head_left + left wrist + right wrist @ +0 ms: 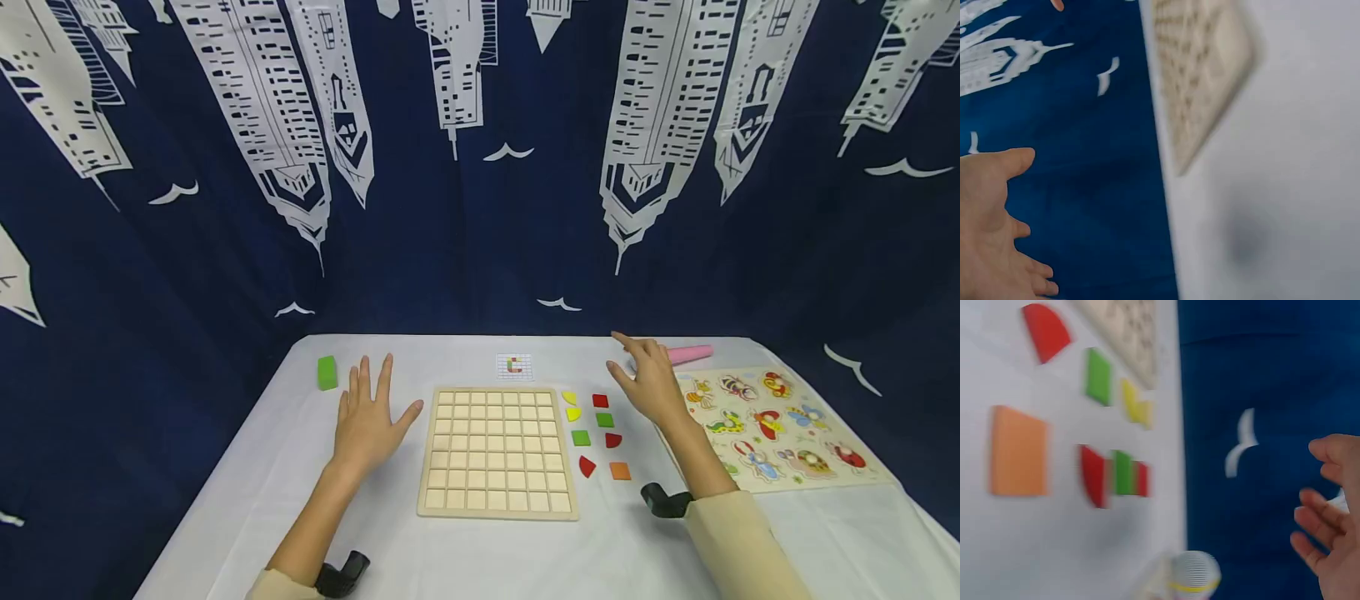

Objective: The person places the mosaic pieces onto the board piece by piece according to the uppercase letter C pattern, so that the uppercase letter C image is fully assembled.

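Observation:
My left hand (369, 429) is held above the white table with its fingers spread, left of a wooden grid board (497, 512). Nothing is in it. My right hand (651, 383) hovers near a pink cylinder (688, 354), fingers loosely bent and holding nothing. Between the board and the right arm lie several flat pieces: an orange square (620, 471), a red quarter piece (587, 466), a green square (581, 437), a yellow piece (573, 413) and others. In the right wrist view the orange square (1020, 451) looks large and blurred.
A small card with a coloured pattern (514, 367) lies behind the board. A green block (327, 372) stands at the back left. On the right, an insect picture board (780, 429) lies partly under the right arm. A dark blue curtain (465, 250) hangs behind the table.

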`<control>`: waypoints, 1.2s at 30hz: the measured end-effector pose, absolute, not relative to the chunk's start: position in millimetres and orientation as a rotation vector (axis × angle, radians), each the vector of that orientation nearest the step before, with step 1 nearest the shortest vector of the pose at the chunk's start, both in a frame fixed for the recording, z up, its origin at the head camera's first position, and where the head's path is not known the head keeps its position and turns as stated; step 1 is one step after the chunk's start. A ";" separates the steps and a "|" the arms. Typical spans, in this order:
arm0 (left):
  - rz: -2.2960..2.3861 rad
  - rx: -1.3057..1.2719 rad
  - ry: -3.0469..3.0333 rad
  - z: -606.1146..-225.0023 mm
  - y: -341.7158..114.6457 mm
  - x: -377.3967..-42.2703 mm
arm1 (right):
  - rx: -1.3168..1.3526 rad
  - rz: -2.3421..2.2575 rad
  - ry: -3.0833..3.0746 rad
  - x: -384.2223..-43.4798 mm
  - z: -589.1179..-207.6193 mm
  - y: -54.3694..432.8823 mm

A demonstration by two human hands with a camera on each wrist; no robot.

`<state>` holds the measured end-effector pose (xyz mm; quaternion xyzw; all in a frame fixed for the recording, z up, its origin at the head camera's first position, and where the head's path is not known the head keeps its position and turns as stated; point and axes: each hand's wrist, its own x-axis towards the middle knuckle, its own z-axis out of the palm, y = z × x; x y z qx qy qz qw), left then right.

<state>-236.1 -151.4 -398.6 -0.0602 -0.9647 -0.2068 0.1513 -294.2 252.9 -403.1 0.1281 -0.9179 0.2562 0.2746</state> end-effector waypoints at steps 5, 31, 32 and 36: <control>-0.751 -0.319 -2.782 -437.5 -148.7 -236.2 | 0.387 0.729 -2.632 -311.2 -433.1 252.1; -0.814 -0.722 -2.969 -501.2 -153.6 -230.4 | 0.609 0.609 -2.968 -339.7 -459.3 231.0; -0.811 -0.722 -2.967 -501.4 -153.4 -230.4 | 0.606 0.604 -2.974 -340.0 -459.2 230.8; -0.817 -0.734 -2.952 -501.8 -152.3 -231.4 | 0.581 0.603 -3.002 -340.8 -457.4 230.7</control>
